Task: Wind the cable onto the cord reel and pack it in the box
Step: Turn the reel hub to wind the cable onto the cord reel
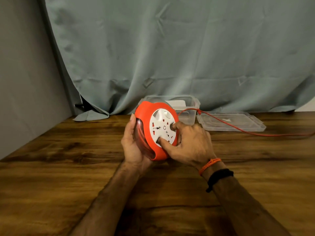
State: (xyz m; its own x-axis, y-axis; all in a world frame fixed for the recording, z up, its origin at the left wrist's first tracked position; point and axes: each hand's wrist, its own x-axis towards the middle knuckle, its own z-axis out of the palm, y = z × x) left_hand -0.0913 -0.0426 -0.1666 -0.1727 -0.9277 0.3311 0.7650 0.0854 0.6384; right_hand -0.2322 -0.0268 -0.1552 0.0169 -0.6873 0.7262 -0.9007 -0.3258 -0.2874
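An orange cord reel (148, 116) with a white socket face (162, 126) is held tilted above the wooden table (68, 159). My left hand (133, 145) cups its clear back side, where red cable coils show. My right hand (189, 143) rests on the white face, thumb and a finger pressed into its round recesses. A red cable (238, 128) runs from the reel's far side to the right, over the lid and off the frame. The clear plastic box (192, 103) stands open just behind the reel.
The box's clear lid (230, 120) lies flat on the table to the right of the box. A grey-green curtain (170, 57) hangs behind the table, its hem touching the back edge. A grey wall borders the table's left side.
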